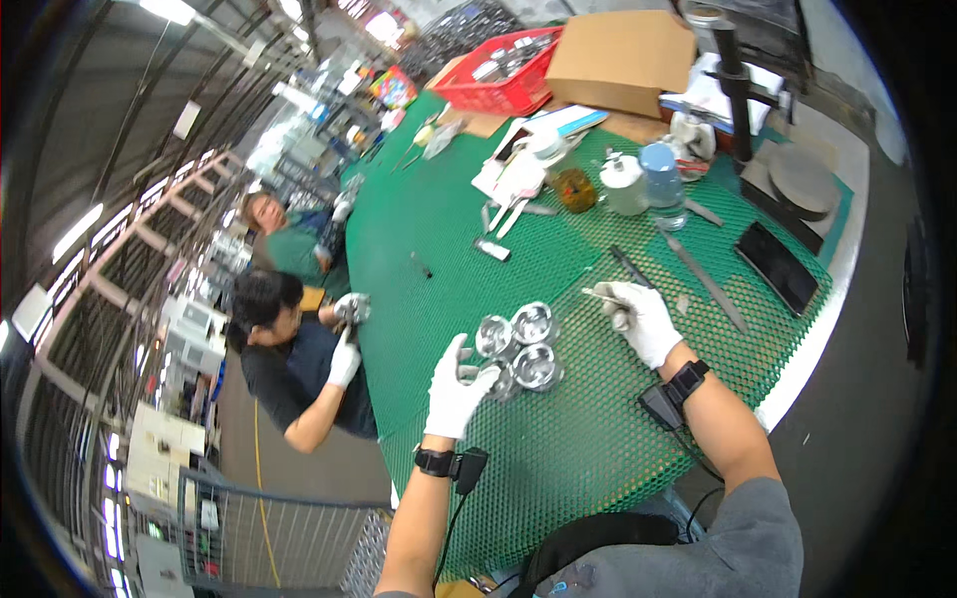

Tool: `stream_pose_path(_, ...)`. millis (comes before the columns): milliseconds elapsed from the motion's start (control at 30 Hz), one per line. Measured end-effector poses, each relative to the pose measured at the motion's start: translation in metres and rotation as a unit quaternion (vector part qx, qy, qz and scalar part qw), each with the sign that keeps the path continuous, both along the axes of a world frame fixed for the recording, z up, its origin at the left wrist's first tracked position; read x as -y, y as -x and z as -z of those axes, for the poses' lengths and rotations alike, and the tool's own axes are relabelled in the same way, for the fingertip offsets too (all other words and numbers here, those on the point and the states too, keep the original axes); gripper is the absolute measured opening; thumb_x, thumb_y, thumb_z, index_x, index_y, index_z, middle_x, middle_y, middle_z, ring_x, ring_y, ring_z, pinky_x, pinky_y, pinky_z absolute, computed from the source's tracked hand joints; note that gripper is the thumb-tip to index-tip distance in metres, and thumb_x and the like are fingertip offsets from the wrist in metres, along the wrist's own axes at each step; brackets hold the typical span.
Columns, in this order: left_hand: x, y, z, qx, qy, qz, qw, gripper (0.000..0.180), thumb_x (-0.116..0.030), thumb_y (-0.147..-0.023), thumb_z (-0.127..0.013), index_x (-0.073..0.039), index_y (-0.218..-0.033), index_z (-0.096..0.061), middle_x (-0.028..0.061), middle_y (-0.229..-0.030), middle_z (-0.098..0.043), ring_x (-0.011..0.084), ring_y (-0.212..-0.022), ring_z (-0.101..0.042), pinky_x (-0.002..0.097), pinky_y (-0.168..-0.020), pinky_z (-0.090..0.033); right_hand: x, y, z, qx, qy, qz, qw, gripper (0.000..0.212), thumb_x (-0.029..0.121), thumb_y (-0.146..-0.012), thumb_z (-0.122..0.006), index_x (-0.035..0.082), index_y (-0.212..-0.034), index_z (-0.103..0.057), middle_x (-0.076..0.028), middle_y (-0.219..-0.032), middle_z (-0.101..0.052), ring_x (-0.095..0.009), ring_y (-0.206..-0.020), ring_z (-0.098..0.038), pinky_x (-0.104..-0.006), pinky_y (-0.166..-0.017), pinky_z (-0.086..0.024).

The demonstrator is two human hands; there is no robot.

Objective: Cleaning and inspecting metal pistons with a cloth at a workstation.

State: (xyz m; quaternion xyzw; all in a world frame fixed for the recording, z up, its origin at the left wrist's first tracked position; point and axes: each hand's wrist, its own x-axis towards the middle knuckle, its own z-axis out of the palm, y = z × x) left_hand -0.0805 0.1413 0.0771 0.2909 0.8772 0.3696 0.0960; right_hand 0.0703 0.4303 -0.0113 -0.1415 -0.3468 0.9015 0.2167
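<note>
Several shiny round metal cups point(538, 367) stand bunched together on the green mesh mat point(588, 439) in front of me. My left hand point(457, 397), in a white glove, is at the left side of the cluster. Its fingers are apart, and the fingertips reach the nearest left cup, which they partly cover. To the right of the cups my right hand point(643, 324), also gloved, is held above the mat with the fingers curled together. A small pale tip shows at its fingertips; I cannot make out what it is.
Beyond my right hand lie a dark-handled file point(703, 279) and a black phone point(776, 267). Bottles point(662, 184), a jar of amber stuff point(575, 189), a red basket point(498, 90) and a cardboard box point(623, 60) stand farther back. Two co-workers sit along the left edge.
</note>
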Motion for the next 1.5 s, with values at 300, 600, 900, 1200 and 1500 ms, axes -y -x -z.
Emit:
stream_pose_path(300,0.022,-0.007,0.069,-0.036,-0.056,0.019,0.998,0.105,-0.035,-0.063,-0.096,0.001,-0.149,-0.046,0.0218,-0.144,-0.057,0.0341,-0.134,-0.056,0.0424,-0.115,-0.044,0.004,-0.001,-0.013,0.006,-0.082,-0.018,0.996,0.056,0.013,-0.097,-0.066,-0.007,-0.145,-0.047,-0.006,-0.108,-0.068,-0.005,-0.072,-0.056,-0.0176,-0.057,-0.044)
stream_pose_path(600,0.053,-0.054,0.027,-0.069,-0.025,-0.210,0.975,0.084,-0.051,-0.062,-0.092,0.002,-0.119,-0.061,0.0221,-0.106,-0.071,0.0379,-0.099,-0.070,0.0447,-0.088,-0.057,-0.005,0.007,0.013,-0.023,-0.044,-0.061,0.997,0.036,0.019,-0.100,-0.068,0.002,-0.131,-0.058,0.003,-0.084,-0.056,-0.006,-0.066,-0.048,-0.0202,-0.061,-0.041)
stream_pose_path(900,0.194,-0.114,0.032,0.159,0.097,-0.091,0.978,0.127,-0.067,-0.070,-0.084,0.003,-0.159,-0.026,0.0314,-0.145,-0.053,0.0438,-0.135,-0.053,0.0459,-0.114,-0.042,0.041,-0.003,-0.069,0.069,-0.286,-0.060,0.954,0.026,0.010,-0.095,-0.072,-0.002,-0.114,-0.060,0.000,-0.082,-0.063,-0.004,-0.059,-0.048,-0.0161,-0.049,-0.037)
stream_pose_path(1200,0.164,-0.082,0.056,-0.042,-0.006,-0.038,0.998,0.098,-0.019,-0.072,-0.085,-0.013,-0.158,-0.037,0.0177,-0.130,-0.062,0.0365,-0.116,-0.062,0.0452,-0.103,-0.051,0.164,-0.006,-0.186,-0.037,-0.439,-0.159,0.883,0.053,0.015,-0.081,-0.085,-0.007,-0.124,-0.062,-0.013,-0.109,-0.073,-0.019,-0.098,-0.072,-0.0306,-0.089,-0.058)
stream_pose_path(1500,0.148,-0.107,0.074,-0.055,-0.101,-0.162,0.980,0.107,-0.032,-0.068,-0.093,-0.004,-0.156,-0.038,0.0219,-0.122,-0.064,0.0371,-0.110,-0.065,0.0450,-0.098,-0.053,0.205,0.022,-0.090,-0.049,-0.658,-0.213,0.720,0.023,0.004,-0.084,-0.078,0.001,-0.107,-0.077,-0.009,-0.100,-0.077,-0.019,-0.085,-0.072,-0.0297,-0.079,-0.057)
